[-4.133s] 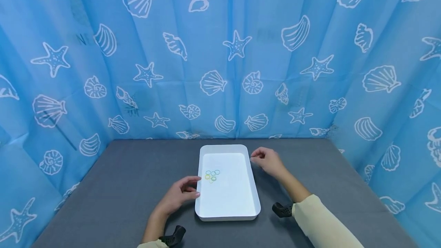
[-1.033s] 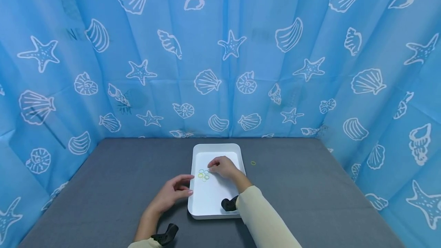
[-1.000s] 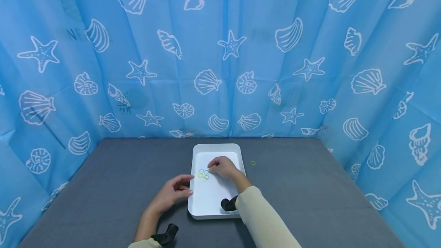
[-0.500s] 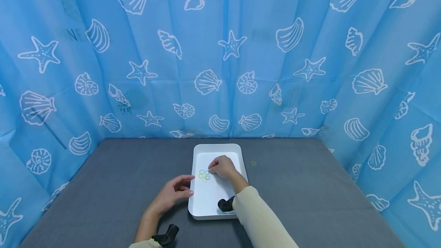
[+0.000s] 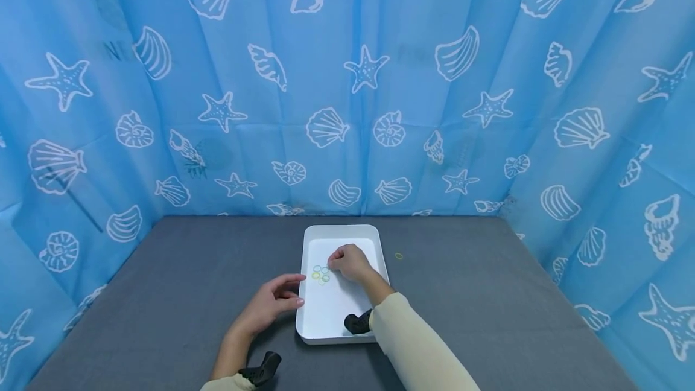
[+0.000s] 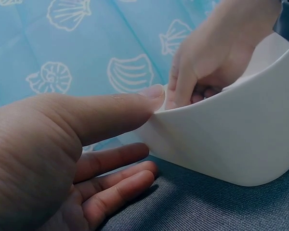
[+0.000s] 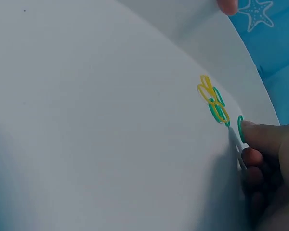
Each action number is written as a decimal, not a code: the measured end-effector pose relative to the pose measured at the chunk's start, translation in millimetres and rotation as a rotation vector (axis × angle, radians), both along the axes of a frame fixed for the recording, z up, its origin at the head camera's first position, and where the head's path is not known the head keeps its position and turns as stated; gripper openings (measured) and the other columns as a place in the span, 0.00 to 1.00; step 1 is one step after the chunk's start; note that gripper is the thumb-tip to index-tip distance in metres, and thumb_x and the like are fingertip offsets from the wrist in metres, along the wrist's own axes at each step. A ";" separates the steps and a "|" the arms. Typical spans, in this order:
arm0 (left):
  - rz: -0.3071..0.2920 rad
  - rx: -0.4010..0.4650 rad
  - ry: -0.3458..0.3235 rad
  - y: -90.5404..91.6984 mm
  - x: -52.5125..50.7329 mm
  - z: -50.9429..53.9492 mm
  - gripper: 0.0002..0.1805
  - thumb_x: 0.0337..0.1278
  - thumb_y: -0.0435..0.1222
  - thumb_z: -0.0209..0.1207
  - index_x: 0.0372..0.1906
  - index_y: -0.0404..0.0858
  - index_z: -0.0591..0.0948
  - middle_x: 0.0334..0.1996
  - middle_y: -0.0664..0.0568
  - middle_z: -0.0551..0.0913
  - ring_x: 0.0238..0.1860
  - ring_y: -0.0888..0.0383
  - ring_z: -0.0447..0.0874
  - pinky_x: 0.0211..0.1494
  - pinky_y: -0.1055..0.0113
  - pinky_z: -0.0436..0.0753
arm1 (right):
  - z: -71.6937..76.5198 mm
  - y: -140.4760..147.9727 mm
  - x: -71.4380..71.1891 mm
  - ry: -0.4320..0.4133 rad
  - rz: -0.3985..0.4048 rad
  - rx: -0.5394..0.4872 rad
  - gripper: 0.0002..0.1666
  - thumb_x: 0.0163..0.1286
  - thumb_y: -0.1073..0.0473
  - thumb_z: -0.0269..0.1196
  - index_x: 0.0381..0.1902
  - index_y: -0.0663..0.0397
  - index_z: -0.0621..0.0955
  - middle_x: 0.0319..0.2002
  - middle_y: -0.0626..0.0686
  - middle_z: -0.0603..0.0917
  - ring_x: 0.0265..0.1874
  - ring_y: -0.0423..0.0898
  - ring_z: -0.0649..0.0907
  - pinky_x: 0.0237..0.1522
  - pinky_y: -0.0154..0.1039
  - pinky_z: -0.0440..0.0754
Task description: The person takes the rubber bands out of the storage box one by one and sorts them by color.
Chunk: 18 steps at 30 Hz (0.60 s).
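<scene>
Inside a white tray (image 5: 342, 330) lie several small rubber bands, yellow ones (image 7: 205, 89) and green ones (image 7: 219, 96), clustered toward its left side. My right hand (image 5: 350, 261) reaches into the tray. Its thumb and fingers pinch a green rubber band (image 7: 240, 129) beside the cluster; the fingertips behind it are partly hidden. My left hand (image 5: 267, 306) stays at the tray's left wall. In the left wrist view its thumb (image 6: 120, 113) rests on the rim, while the other fingers extend loosely outside, below the rim.
One yellow rubber band (image 5: 399, 256) lies on the grey table (image 5: 467, 294), just right of the tray. A blue curtain (image 5: 347, 89) with white shells and starfish hangs behind the table and along its sides. Each wrist carries a black mount (image 5: 358, 322).
Four seconds ago my right hand was outside the tray's right edge; it has since moved left into the tray, uncovering the yellow band on the table. Over the last second both hands barely move.
</scene>
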<state>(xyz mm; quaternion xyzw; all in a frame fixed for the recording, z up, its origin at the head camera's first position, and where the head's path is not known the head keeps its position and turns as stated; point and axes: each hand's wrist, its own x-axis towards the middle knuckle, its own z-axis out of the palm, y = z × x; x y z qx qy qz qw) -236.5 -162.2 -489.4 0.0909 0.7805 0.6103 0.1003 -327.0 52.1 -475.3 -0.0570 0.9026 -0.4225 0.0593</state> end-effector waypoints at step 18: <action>-0.004 -0.001 0.019 -0.6 0.0 0.9 0.28 0.57 0.38 0.67 0.63 0.38 0.75 0.58 0.39 0.75 0.44 0.52 0.79 0.47 0.58 0.78 | 34.8 28.5 1.7 -0.037 -0.039 -0.179 0.05 0.70 0.63 0.61 0.37 0.60 0.83 0.34 0.52 0.81 0.33 0.49 0.76 0.34 0.38 0.74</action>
